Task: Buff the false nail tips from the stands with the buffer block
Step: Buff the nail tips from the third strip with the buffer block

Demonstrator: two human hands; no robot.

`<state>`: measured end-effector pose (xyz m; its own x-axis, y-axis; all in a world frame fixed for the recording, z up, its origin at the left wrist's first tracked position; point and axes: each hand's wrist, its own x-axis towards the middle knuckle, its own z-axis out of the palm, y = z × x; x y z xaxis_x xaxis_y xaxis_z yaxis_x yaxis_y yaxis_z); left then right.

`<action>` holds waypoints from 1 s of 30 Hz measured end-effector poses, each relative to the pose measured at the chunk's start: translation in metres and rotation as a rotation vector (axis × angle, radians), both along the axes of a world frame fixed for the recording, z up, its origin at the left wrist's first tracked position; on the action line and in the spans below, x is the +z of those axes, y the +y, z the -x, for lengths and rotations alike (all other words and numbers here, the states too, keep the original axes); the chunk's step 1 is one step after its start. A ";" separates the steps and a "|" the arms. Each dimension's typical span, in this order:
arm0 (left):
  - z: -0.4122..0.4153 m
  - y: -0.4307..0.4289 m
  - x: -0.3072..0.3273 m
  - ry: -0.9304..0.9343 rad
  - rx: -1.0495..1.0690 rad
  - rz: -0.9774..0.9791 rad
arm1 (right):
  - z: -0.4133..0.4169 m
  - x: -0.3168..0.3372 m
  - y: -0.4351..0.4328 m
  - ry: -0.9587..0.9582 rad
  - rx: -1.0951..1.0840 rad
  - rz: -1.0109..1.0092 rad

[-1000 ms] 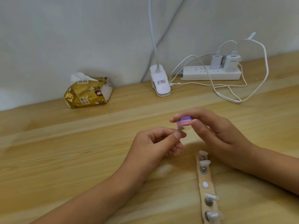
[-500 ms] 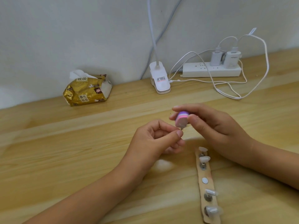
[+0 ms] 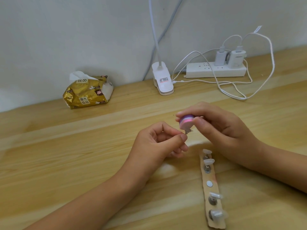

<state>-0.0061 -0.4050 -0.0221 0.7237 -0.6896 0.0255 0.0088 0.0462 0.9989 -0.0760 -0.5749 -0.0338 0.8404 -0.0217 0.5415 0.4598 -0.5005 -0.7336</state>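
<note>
My left hand [image 3: 159, 143] pinches a small nail stand with a clear false nail tip [image 3: 188, 131] between thumb and forefinger. My right hand [image 3: 221, 128] grips the pink and purple buffer block [image 3: 186, 122] and presses its underside onto that tip. On the table below lies a tan strip [image 3: 211, 188] with several more stands holding clear tips [image 3: 209, 161] and one bare white disc [image 3: 209, 183].
A gold tissue pack [image 3: 88, 93] sits at the back left by the wall. A white clip lamp base [image 3: 163, 82] stands behind my hands. A white power strip [image 3: 216, 70] with two chargers and looping cables [image 3: 235, 92] lies back right.
The buffer block has shifted a little over the nail tip between frames, a short rubbing stroke. My left hand keeps its pinch on the stand. The strip has not moved.
</note>
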 end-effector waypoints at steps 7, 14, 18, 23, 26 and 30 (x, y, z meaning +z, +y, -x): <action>-0.001 0.000 -0.002 -0.014 0.004 0.000 | 0.002 0.003 0.001 0.047 -0.009 -0.073; -0.002 0.001 -0.002 -0.018 0.032 0.017 | 0.002 0.004 0.000 0.098 0.006 -0.154; -0.003 0.000 -0.003 -0.005 0.034 0.030 | 0.003 0.003 0.001 0.042 -0.014 -0.109; -0.003 0.001 -0.004 -0.003 0.034 0.040 | 0.002 0.002 0.001 0.052 -0.027 -0.125; -0.004 0.001 -0.004 0.000 0.035 0.048 | 0.002 0.002 0.000 0.077 -0.030 -0.155; -0.004 0.001 -0.004 -0.002 0.041 0.048 | 0.001 0.003 0.001 0.063 -0.020 -0.134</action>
<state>-0.0018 -0.4041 -0.0265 0.7514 -0.6571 0.0591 0.0040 0.0941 0.9956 -0.0774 -0.5736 -0.0304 0.8711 -0.1068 0.4793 0.4021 -0.4050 -0.8212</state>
